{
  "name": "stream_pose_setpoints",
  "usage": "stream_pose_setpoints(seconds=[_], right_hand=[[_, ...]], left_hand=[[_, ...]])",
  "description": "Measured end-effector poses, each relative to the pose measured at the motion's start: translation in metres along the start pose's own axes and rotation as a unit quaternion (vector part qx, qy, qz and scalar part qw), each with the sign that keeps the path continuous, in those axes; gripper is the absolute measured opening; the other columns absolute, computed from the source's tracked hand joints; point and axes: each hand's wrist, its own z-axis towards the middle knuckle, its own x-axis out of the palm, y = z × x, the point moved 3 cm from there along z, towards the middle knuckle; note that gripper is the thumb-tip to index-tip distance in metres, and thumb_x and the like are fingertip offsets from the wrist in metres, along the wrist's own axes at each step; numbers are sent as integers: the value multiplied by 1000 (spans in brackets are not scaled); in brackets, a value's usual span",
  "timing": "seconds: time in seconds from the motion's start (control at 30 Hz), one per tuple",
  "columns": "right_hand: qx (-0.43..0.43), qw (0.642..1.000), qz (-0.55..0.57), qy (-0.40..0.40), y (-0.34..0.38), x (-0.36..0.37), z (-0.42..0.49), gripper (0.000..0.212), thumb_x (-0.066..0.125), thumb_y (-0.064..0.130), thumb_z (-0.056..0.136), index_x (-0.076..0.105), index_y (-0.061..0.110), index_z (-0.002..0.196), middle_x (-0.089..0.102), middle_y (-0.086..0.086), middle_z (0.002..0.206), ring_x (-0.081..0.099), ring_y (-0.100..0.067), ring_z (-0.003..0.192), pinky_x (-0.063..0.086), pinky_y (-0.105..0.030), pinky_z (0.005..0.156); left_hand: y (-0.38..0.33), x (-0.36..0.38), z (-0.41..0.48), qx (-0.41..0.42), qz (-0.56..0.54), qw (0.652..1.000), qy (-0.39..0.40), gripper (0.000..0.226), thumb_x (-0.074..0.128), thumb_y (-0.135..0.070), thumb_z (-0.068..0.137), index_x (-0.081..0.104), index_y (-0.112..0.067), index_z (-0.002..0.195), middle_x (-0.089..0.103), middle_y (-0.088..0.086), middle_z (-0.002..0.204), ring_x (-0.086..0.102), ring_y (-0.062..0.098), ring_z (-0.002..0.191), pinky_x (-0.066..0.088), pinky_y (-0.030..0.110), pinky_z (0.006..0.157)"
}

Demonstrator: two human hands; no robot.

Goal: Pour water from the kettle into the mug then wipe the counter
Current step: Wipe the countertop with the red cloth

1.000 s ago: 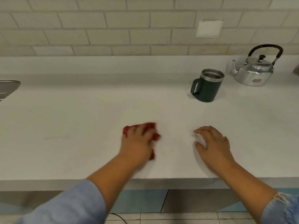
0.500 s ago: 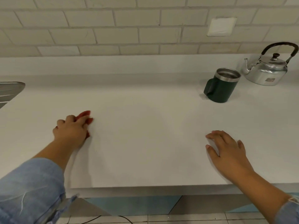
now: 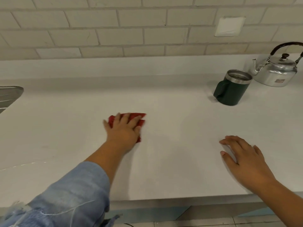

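Left hand (image 3: 124,130) presses red cloth (image 3: 141,117) flat on the counter (image 3: 180,115) w/ straight fingers, prob. for full wiping contact. Right hand (image 3: 244,156) rests flat, empty, likely bracing. Mug (image 3: 231,90) & kettle (image 3: 277,74) stand back-right, well apart from the cloth.

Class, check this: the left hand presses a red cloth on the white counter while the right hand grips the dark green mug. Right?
No. The head view shows the right hand resting open on the white counter, apart from the dark green mug. The rest holds.
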Motion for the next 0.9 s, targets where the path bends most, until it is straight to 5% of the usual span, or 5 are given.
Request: stream_pose_setpoints(seconds=[0.13, 0.27, 0.43, 0.57, 0.9], right_hand=[[11, 1000, -1, 5, 0, 0, -1, 37, 41, 36, 95, 42, 37, 132, 39, 9, 144, 39, -15, 131, 18, -50, 115], [18, 1000, -13, 7, 3, -1, -2, 37, 40, 34, 95, 43, 34, 132, 40, 6, 142, 42, -19, 130, 19, -51, 114], [12, 1000, -13, -8, 2, -2, -2, 36, 38, 37, 93, 42, 38, 129, 43, 7, 139, 46, -21, 125, 26, -56, 109], [14, 999, -19, -34, -3, 1, -3, 35, 32, 48, 90, 37, 49, 124, 40, 14, 135, 52, -23, 118, 35, -60, 102], [-4, 999, -6, -42, -8, 10, -2, 34, 33, 49, 89, 28, 63, 120, 38, 18, 133, 49, -20, 120, 36, -60, 101]], left_hand=[[102, -1, -28, -150, 11, 989, 11, 47, 20, -57, 90, 19, -59, 137, 22, -10, 155, 11, 23, 144, 8, 74, 103], [185, -19, -65, -205, 18, 978, -37, 43, 31, -50, 94, 36, -51, 136, 40, 1, 145, 32, 35, 127, 31, 58, 101], [162, -45, -82, -84, -89, 983, -133, 37, 51, -16, 93, 59, -23, 128, 51, 13, 132, 45, 38, 117, 42, 48, 101], [103, -18, -117, 31, -14, 999, -27, 46, 24, -55, 90, 30, -55, 135, 33, -9, 147, 33, 24, 128, 32, 46, 98], [264, -44, -92, -357, 4, 934, 8, 46, 39, -45, 94, 33, -48, 139, 35, 2, 146, 31, 36, 128, 30, 54, 103]])
